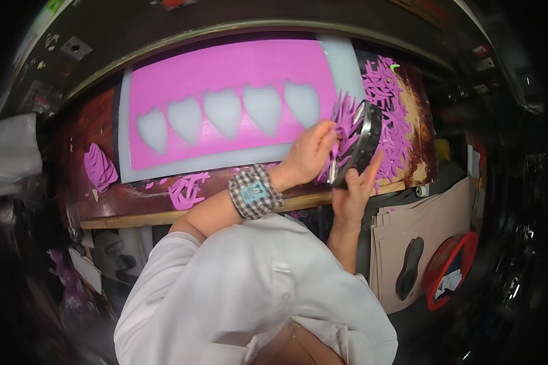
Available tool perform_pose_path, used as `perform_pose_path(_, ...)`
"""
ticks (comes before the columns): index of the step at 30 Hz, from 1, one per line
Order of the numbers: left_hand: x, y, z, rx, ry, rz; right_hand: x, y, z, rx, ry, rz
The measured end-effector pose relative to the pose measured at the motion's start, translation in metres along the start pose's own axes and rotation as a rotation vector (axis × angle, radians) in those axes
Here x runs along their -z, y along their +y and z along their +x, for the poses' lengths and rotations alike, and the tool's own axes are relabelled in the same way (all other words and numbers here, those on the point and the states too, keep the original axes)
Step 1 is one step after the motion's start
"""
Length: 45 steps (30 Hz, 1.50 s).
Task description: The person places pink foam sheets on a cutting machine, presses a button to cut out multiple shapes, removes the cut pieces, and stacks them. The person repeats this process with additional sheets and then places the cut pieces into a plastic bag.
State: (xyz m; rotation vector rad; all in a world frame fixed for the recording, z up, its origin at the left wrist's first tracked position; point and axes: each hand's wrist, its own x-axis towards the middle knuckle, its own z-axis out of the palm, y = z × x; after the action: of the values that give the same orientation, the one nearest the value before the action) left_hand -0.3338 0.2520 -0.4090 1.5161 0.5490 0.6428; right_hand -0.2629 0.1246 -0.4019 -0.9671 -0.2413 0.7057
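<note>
My right hand (pixel 354 196) holds up a cutting die (pixel 368 137) with a dark curved outer side and a shiny metal edge. Thin pink foam strips (pixel 345 115) stick out of the die's inner side. The fingers of my left hand (pixel 310 152) are closed on these strips, though the fingertips are partly hidden among them. Behind my hands, a pink foam sheet (pixel 225 64) lies on a whitish cutting board (pixel 341 55). The board shows through a row of several pointed, tooth-shaped holes in the sheet.
Loose pink strips (pixel 391 103) are heaped to the right of the board. A pile of cut pink pieces (pixel 100 168) sits on the left, and more scraps (pixel 189 190) lie along the wooden front edge. Beige sheets (pixel 432 219) and a red-rimmed basket (pixel 433 286) stand lower right. A machine beam (pixel 225 27) spans the back.
</note>
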Motion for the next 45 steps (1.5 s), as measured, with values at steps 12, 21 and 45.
perform_pose_path(12,0.242,-0.016,-0.132,0.166,0.402,-0.354,0.036,0.046,0.093,0.504,0.168,-1.434)
perform_pose_path(21,0.406,-0.006,-0.222,0.069,1.104,0.203,0.0,0.06,0.087,0.685,0.084,-1.843)
perform_pose_path(45,0.438,-0.072,-0.291,0.344,1.426,-0.032,-0.26,0.223,-0.03,0.019,-0.878,-1.011)
